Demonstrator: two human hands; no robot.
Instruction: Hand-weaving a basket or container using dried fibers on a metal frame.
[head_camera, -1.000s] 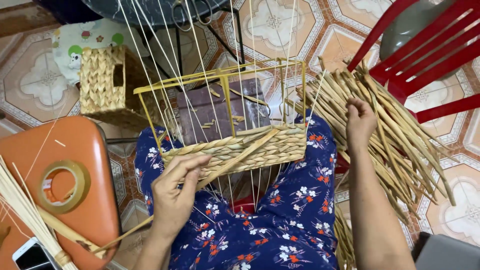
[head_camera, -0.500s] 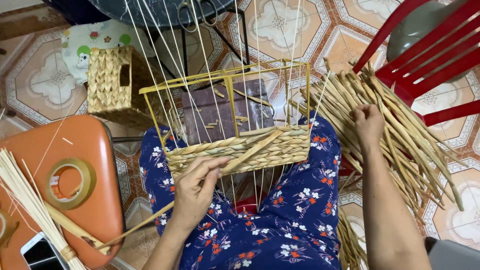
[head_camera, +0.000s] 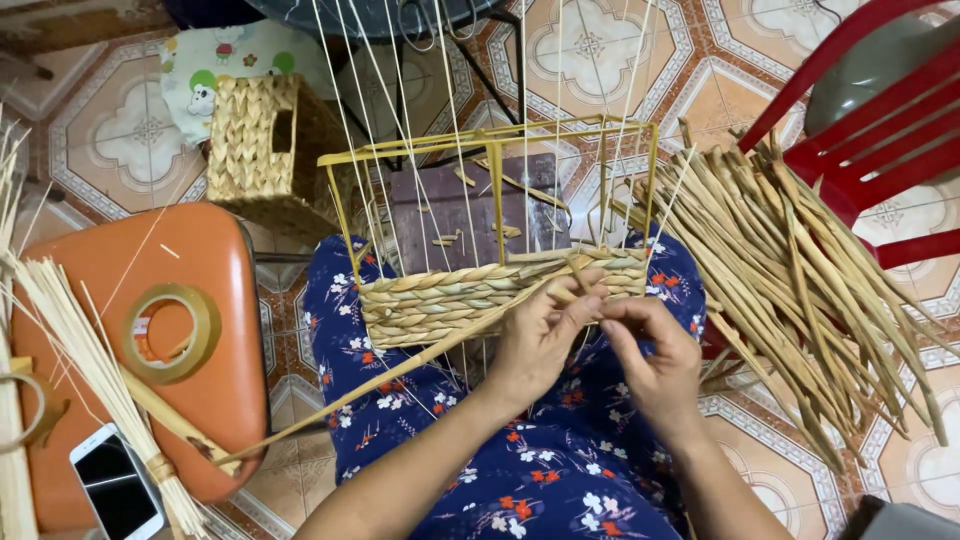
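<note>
On lap, half-woven straw basket on yellow wire frame (head_camera: 500, 290). Left hand (head_camera: 535, 345) and right hand (head_camera: 655, 360) meet at basket's right front edge, fingers pinched shut on long flat straw strand (head_camera: 400, 375) (other end slants down-left). Left hand nearer strand's length.

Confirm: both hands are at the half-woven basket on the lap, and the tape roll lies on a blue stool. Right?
Not quite. The head view shows the tape roll on an orange stool, not a blue one. The rest holds: left hand and right hand are both at the half-woven basket on the lap.
</note>
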